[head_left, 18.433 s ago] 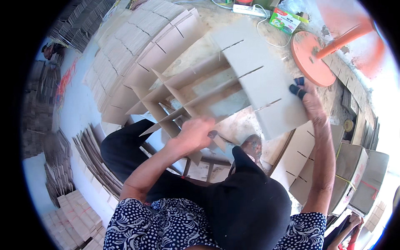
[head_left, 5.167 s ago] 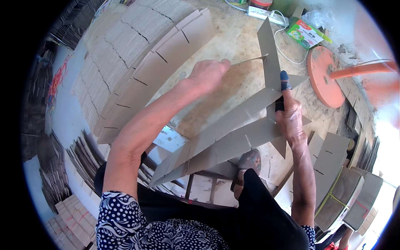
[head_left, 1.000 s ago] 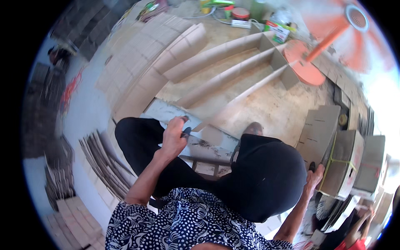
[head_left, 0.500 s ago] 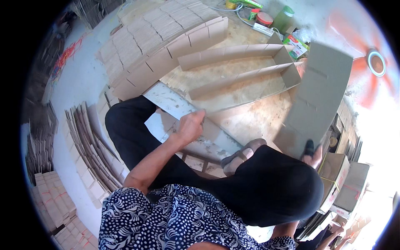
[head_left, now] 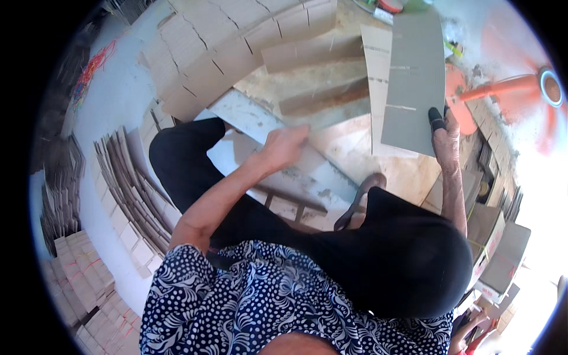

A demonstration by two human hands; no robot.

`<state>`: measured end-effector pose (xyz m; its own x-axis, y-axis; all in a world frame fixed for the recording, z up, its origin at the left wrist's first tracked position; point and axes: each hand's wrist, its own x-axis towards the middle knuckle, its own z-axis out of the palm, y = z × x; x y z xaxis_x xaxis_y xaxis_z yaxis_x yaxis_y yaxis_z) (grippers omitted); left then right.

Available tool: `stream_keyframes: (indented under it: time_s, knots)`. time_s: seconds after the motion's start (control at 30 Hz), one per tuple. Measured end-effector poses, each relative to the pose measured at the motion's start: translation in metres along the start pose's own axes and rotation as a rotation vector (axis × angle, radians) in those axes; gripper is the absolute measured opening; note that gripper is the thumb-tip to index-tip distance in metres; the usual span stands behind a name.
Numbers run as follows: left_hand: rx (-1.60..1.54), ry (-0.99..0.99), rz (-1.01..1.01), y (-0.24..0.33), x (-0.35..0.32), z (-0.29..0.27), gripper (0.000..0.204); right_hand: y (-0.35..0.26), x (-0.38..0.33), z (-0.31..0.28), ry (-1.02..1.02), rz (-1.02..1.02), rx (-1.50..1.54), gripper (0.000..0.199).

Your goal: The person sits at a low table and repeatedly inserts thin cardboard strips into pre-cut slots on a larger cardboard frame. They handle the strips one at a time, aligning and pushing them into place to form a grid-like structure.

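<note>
My right hand (head_left: 445, 127), with black covers on its fingers, grips the lower right edge of a grey cardboard strip (head_left: 414, 83) with short slits. The strip stands raised over the right side of the wooden work surface. Just behind it shows a paler slotted cardboard piece (head_left: 377, 77). My left hand (head_left: 287, 145) is closed and slightly blurred above a whitish, stained board (head_left: 248, 121); what its fingers hold, if anything, is hidden. Beyond it, two brown cardboard dividers (head_left: 322, 97) stand on edge, smeared in the picture.
A thick stack of slotted cardboard (head_left: 207, 44) lies at the far left. More strips (head_left: 133, 189) lean beside my left knee. An orange fan (head_left: 532, 89) stands at right, above cardboard boxes (head_left: 500, 260). Another person's hand (head_left: 473, 325) shows at lower right.
My right hand has come up from beside my knee, bringing the grey strip inward and more upright. My left hand has shifted slightly right and away from me. The view has tilted.
</note>
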<state>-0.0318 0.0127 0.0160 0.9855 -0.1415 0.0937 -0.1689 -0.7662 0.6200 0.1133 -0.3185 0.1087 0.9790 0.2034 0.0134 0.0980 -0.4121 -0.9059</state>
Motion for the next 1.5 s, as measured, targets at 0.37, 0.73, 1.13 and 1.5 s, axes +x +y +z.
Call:
stream_keyframes:
  time_s: [0.37,0.73,1.13,1.5]
  knots:
    - [-0.014,0.021,-0.033,0.016,0.015,0.019,0.012,-0.019,-0.059,0.073,-0.142,-0.284,-0.31,0.079]
    - [0.012,0.034,-0.023,0.016,0.01,0.021,0.009,-0.035,-0.058,0.103,-0.157,-0.278,-0.425,0.074]
    - [-0.1,0.219,0.135,0.025,0.016,-0.009,0.025,0.003,-0.069,0.141,-0.332,-0.114,-0.21,0.077]
    - [0.285,0.464,-0.069,-0.07,0.129,-0.067,0.061,-0.018,-0.063,0.147,-0.261,0.053,0.219,0.05]
